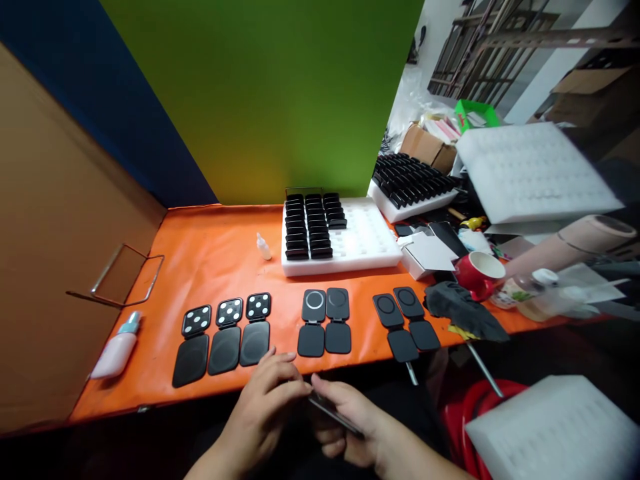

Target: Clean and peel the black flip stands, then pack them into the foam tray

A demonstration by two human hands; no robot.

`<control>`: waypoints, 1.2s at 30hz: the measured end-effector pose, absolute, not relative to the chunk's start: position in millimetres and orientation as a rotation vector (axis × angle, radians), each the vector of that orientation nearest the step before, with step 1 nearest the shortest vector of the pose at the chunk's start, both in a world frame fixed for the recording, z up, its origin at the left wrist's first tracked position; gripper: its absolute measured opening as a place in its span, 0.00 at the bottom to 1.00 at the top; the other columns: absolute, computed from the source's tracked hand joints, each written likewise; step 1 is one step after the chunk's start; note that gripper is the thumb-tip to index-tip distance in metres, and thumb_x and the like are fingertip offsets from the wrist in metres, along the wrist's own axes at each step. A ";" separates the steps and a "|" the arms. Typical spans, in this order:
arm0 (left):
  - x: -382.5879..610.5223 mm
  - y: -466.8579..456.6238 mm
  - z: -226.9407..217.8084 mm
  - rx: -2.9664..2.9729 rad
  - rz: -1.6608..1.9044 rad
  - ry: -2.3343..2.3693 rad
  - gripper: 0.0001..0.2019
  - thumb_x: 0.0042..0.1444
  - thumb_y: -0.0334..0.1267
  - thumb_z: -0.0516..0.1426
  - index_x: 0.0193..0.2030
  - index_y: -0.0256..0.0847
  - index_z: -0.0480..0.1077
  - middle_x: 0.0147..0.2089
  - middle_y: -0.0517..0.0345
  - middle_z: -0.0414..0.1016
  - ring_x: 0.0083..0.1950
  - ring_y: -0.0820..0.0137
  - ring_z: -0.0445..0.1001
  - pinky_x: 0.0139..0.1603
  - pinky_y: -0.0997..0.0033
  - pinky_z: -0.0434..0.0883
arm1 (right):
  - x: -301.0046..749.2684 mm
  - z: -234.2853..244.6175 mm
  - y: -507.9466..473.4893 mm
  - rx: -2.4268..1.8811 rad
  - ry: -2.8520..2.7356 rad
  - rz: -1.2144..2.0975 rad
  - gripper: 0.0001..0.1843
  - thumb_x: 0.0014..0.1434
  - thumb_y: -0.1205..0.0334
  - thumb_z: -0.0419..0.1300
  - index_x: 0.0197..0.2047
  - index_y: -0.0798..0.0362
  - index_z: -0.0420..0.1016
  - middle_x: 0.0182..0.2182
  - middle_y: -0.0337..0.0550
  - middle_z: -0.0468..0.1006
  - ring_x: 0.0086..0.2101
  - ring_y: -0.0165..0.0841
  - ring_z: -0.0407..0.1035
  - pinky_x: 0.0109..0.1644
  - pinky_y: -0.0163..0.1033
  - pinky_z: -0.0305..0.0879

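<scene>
My right hand [350,420] is closed around a black folding wireless charger [334,415], seen nearly edge-on below the table's front edge. The fingers of my left hand [267,400] bend over its upper end, near my right thumb; my left thumb is hidden. Just beyond my hands, two opened chargers [311,340] with ring marks lie side by side. To the left lie three more opened chargers [224,350], their upper halves dotted with white spots. Another opened pair [403,345] lies to the right, at the front edge.
A white foam tray [365,257] with rows of black pieces stands at the back. A small dropper bottle [263,247] and a pink bottle [115,353] stand left. Rightward are a white box [427,253], a red mug [477,275], a dark cloth [463,310] and a second filled tray [395,212].
</scene>
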State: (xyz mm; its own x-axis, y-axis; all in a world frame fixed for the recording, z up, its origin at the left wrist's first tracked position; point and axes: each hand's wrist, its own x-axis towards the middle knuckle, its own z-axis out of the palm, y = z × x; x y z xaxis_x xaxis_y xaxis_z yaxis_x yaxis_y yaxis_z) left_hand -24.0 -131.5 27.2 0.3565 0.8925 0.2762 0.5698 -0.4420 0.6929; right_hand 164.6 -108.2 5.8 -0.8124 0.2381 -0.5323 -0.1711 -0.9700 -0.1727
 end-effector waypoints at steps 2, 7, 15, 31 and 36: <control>-15.5 -134.3 20.9 2.068 1.029 1.353 0.14 0.54 0.31 0.52 0.43 0.54 0.71 0.52 0.55 0.68 0.60 0.61 0.58 0.62 0.49 0.48 | 160.1 12.9 -108.6 -0.892 -0.276 2.630 0.14 0.53 0.52 0.58 0.34 0.56 0.68 0.17 0.33 0.62 0.15 0.21 0.54 0.18 0.27 0.47; 19.7 -134.6 10.5 0.969 1.161 1.254 0.22 0.56 0.47 0.50 0.56 0.44 0.62 0.57 0.45 0.64 0.57 0.57 0.63 0.54 0.54 0.64 | 154.4 15.6 -101.1 -0.933 -0.683 2.106 0.14 0.54 0.52 0.58 0.35 0.55 0.67 0.27 0.38 0.69 0.27 0.27 0.64 0.33 0.32 0.59; 34.2 -125.0 22.5 0.276 1.036 1.072 0.27 0.49 0.41 0.59 0.56 0.42 0.60 0.50 0.49 0.72 0.48 0.59 0.71 0.50 0.59 0.67 | 164.6 12.0 -94.7 -1.367 -1.717 1.329 0.13 0.63 0.55 0.44 0.39 0.52 0.65 0.30 0.41 0.70 0.33 0.32 0.65 0.38 0.37 0.59; 29.0 -128.8 12.9 0.748 0.984 1.287 0.27 0.52 0.41 0.55 0.59 0.43 0.55 0.60 0.52 0.60 0.61 0.60 0.57 0.59 0.59 0.58 | 167.8 49.8 -75.7 -1.389 -2.151 1.013 0.11 0.64 0.60 0.43 0.35 0.52 0.63 0.31 0.40 0.71 0.33 0.31 0.66 0.35 0.34 0.58; 26.8 -134.6 6.9 1.327 0.909 1.451 0.24 0.59 0.39 0.46 0.63 0.45 0.48 0.65 0.54 0.50 0.64 0.66 0.49 0.64 0.61 0.46 | 166.6 51.9 -74.6 -1.439 -2.259 0.827 0.10 0.62 0.62 0.45 0.33 0.52 0.65 0.31 0.41 0.70 0.34 0.32 0.65 0.37 0.35 0.58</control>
State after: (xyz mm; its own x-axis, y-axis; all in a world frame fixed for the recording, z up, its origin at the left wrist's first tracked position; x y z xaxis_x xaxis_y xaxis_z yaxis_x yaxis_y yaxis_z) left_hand 26.8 -134.6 6.9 0.0247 0.9879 -0.1530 0.2930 0.1392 0.9459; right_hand 166.6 -74.6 51.9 -0.4312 0.9019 -0.0270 0.7059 0.3185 -0.6326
